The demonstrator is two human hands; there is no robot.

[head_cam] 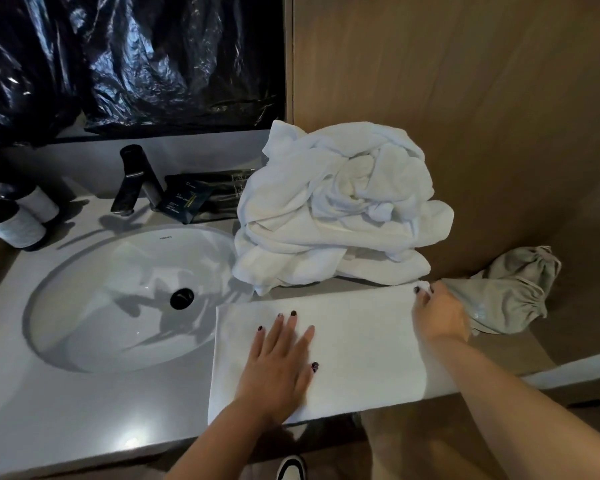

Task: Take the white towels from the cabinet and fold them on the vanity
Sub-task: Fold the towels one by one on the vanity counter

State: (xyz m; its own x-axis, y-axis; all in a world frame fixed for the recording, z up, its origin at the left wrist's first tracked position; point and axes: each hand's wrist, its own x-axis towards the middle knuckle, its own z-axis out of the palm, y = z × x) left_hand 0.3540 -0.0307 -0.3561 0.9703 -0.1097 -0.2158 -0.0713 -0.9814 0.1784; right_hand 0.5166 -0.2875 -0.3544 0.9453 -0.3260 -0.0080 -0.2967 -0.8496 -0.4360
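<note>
The left hand point(278, 362) lies flat with straight, spread fingers pressing on a folded white towel point(354, 341) at the front edge of the vanity point(84, 410). The right hand point(437, 317) has its fingertips curled at the towel's far right corner, seemingly pinching it, though the grip is partly hidden. Behind the towel sits a crumpled pile of white towels point(333, 209), against the wooden wall point(465, 81). A grey drawstring bag point(510, 292) lies just beside the right hand. The sink point(84, 323) and black tap point(132, 181) are to the left.
</note>
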